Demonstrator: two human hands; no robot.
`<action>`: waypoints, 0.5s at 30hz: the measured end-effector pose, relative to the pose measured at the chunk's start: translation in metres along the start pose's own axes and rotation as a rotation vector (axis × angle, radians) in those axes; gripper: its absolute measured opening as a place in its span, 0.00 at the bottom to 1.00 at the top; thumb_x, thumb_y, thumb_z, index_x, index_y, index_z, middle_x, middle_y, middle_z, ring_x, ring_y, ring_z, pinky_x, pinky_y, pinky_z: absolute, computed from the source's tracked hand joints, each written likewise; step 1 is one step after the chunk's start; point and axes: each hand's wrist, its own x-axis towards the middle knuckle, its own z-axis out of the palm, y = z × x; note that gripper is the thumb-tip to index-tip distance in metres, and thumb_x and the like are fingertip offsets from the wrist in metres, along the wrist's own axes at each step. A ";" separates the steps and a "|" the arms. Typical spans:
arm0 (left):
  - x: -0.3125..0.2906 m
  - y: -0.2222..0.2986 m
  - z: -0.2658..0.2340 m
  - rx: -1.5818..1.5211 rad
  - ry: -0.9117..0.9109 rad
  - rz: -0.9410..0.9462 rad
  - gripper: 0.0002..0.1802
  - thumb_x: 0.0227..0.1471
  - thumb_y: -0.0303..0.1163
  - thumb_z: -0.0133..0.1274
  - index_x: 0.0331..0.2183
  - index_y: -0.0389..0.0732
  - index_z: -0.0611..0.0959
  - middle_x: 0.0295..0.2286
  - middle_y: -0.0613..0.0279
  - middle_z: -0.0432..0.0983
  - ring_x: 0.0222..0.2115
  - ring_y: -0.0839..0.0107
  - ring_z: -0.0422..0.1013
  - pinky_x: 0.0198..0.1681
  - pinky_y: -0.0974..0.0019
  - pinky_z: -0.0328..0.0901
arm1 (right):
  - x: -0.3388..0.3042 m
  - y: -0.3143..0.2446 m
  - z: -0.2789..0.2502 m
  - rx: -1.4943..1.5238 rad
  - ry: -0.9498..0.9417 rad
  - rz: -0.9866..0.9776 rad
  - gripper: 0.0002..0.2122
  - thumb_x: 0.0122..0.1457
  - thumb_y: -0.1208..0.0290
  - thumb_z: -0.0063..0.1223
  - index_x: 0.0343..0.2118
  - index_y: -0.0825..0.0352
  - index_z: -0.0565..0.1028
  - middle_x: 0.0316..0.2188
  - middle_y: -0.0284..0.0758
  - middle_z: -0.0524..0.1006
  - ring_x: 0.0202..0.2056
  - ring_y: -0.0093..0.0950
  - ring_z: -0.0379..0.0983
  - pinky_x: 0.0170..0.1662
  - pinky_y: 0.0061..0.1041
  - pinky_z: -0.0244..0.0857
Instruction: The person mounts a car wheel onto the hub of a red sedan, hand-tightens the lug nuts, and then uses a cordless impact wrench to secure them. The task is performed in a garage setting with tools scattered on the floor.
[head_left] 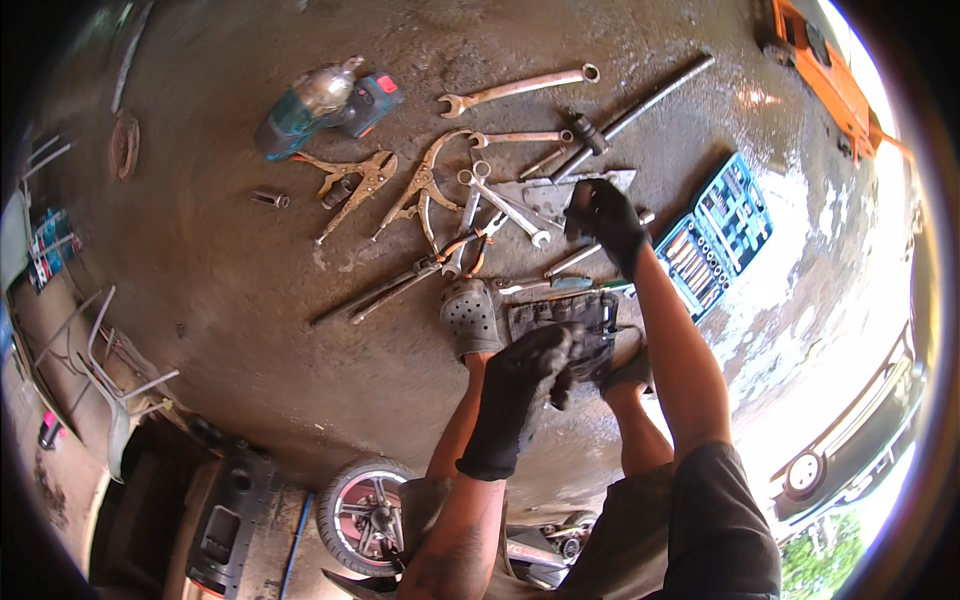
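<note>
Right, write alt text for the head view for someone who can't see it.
A person's black-gloved right hand is by a grey metal plate on a stained floor, the left hand near a black tool holder. Around lie wrenches, locking pliers, a cordless power tool and an open blue socket case.

The brown floor [270, 350] is rough and stained, and in some places it shines as if wet. Near the left edge there is a grey chair [118, 430] with thin metal legs. Strong daylight comes from the right, where a car [862, 438] and green leaves [825, 558] are visible.
</note>
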 end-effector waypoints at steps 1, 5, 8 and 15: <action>-0.001 0.004 -0.005 0.043 0.106 0.061 0.17 0.62 0.37 0.53 0.47 0.37 0.81 0.31 0.63 0.80 0.24 0.76 0.74 0.26 0.72 0.67 | -0.035 -0.048 0.012 -0.080 -0.071 -0.062 0.09 0.60 0.76 0.55 0.43 0.71 0.73 0.34 0.36 0.80 0.34 0.26 0.79 0.37 0.25 0.74; 0.008 -0.005 -0.042 0.179 0.309 0.227 0.16 0.65 0.39 0.51 0.47 0.39 0.81 0.29 0.66 0.79 0.21 0.80 0.70 0.24 0.74 0.63 | -0.103 -0.126 0.028 -0.158 -0.571 -0.075 0.22 0.58 0.73 0.57 0.57 0.62 0.72 0.46 0.34 0.79 0.42 0.19 0.76 0.41 0.23 0.71; 0.005 -0.007 -0.058 0.094 0.251 0.290 0.14 0.65 0.42 0.50 0.43 0.42 0.81 0.27 0.68 0.77 0.20 0.80 0.69 0.22 0.75 0.61 | -0.106 -0.139 0.083 -0.696 -0.458 -0.761 0.18 0.59 0.68 0.55 0.53 0.54 0.77 0.42 0.30 0.82 0.37 0.32 0.80 0.43 0.32 0.74; -0.008 0.032 -0.065 -0.378 0.385 0.229 0.21 0.61 0.53 0.53 0.36 0.43 0.80 0.22 0.67 0.75 0.18 0.79 0.69 0.19 0.76 0.60 | -0.051 -0.235 0.184 -1.055 -0.220 -0.946 0.15 0.57 0.66 0.53 0.48 0.58 0.79 0.37 0.42 0.77 0.44 0.40 0.76 0.50 0.44 0.69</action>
